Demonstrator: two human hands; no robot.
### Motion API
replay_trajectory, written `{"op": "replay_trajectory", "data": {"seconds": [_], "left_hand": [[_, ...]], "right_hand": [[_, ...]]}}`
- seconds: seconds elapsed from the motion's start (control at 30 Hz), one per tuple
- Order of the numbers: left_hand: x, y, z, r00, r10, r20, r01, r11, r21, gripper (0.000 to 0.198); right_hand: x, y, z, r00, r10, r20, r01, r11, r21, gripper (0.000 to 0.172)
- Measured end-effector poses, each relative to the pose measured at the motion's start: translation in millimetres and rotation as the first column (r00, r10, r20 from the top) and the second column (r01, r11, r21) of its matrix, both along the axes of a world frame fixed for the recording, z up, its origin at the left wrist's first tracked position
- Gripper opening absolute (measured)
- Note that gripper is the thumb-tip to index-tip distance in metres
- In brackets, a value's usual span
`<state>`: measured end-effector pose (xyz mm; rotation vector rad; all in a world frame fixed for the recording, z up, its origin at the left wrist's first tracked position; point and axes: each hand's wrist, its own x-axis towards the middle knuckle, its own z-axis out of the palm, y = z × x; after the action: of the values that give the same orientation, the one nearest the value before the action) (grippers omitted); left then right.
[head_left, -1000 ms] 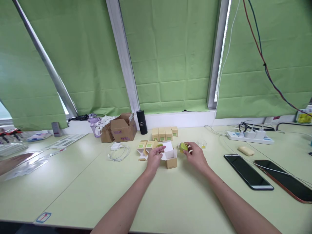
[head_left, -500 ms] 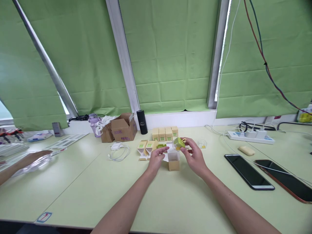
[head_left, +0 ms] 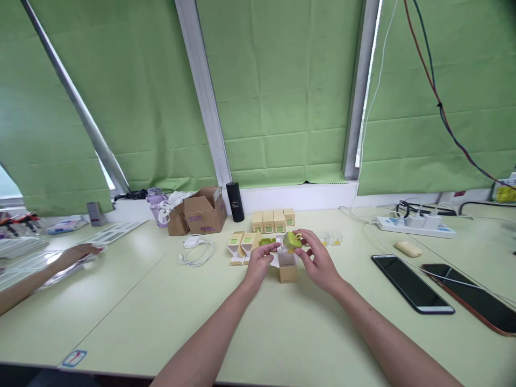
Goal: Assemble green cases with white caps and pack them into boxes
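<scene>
In the head view, my right hand pinches a small clear cup with a green lid and a yellow loop. The cup is tilted, its clear part towards my left hand. My left index finger is stretched out close to the cup, thumb apart; whether it touches cannot be told. Just below the cup stands an open small cardboard box, white flaps raised. Behind my left fingers lie green lids, partly hidden. Clear cups with yellow bits sit beyond my right hand.
Two open cardboard boxes lie left of my hands; several closed ones stand behind. A white charger with cable, a large carton and a black bottle are further left. Phones lie right. Another person's hand is far left.
My right hand has shifted the cup slightly left and turned it, bringing it closer to my left index finger. The other person's hand has moved right.
</scene>
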<state>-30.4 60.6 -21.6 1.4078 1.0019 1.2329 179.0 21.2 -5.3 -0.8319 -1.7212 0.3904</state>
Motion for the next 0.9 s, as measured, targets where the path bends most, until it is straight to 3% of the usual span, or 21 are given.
{"op": "replay_trajectory", "data": {"seconds": [0.37,0.9], "left_hand": [[-1.8,3.0,-3.3,1.0,-0.006,-0.001,0.006,1.0,0.025,0.053],[0.4,-1.8,0.5,1.0,-0.003,0.005,0.003,1.0,0.029,0.054]], "right_hand": [[6.8,4.7,-4.1,0.981,-0.082,0.173,0.07,0.995,0.075,0.037],[4.8,-2.9,-0.7,0.894,-0.174,0.414,0.135,0.983,0.122,0.038]]}}
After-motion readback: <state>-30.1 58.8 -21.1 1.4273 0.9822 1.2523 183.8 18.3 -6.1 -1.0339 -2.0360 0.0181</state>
